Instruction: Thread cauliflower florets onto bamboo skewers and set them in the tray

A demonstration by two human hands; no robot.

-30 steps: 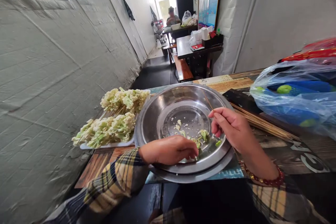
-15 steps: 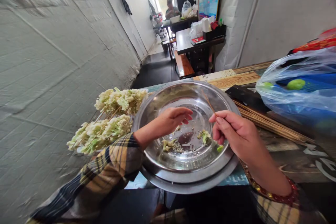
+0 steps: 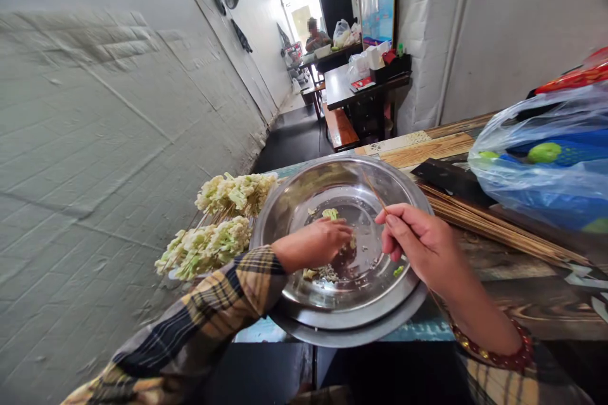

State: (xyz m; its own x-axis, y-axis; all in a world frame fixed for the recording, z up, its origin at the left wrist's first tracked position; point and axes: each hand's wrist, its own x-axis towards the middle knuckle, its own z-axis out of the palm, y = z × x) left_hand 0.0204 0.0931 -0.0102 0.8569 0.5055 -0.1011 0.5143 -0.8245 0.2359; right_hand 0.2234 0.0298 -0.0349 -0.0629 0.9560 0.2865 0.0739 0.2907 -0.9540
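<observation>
Your left hand point(image 3: 316, 242) is dropping back from mid-air onto the floor of the steel basin point(image 3: 332, 168), its fingers curling over the cauliflower florets point(image 3: 330, 213) lying there; you cannot tell whether they are gripping one. Your right hand point(image 3: 418, 243) is pinching a thin skewer point(image 3: 376, 193) over the basin's right half. These florets are probably handling light and crumbly, so you are safest pinching the stalk.

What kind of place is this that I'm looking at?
Likely a small eatery doing skewer prep: dining tables and a bench down the narrow room, cauliflower skewers beside a steel basin, a bamboo skewer in the right hand.
</observation>
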